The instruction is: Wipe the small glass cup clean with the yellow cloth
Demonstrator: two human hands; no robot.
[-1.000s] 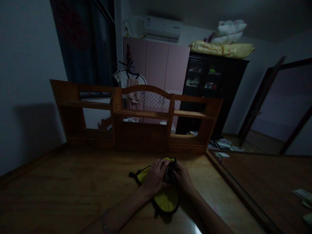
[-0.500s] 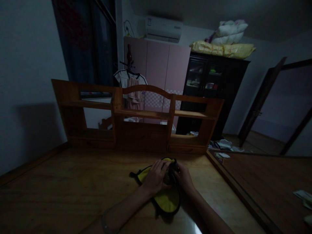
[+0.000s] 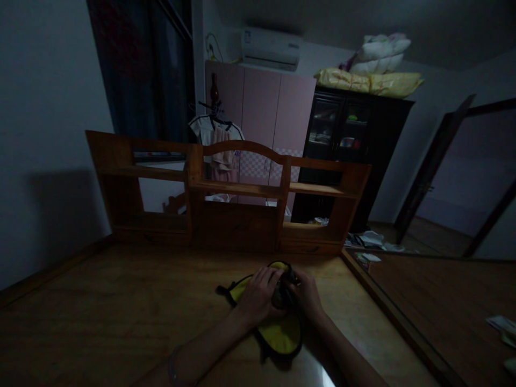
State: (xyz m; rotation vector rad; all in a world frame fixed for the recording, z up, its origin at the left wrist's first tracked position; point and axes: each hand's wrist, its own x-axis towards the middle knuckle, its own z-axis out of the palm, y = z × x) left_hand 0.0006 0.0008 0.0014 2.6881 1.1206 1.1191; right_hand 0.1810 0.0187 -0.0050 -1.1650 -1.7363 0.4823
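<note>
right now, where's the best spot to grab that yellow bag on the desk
Probably the near end of the yellow bag, from the near side: it lies flat and uncovered there, while the left hand and right hand cover its far end.

Smooth varnished wood for the bench (image 3: 100, 312), glossy with a pale glare at the near edge. Soft matt yellow cloth (image 3: 282, 336), edged in black fabric trim. Plain brown wood for the shelf (image 3: 237, 189). Dark wood cabinet (image 3: 379, 150), glass-fronted.
</note>
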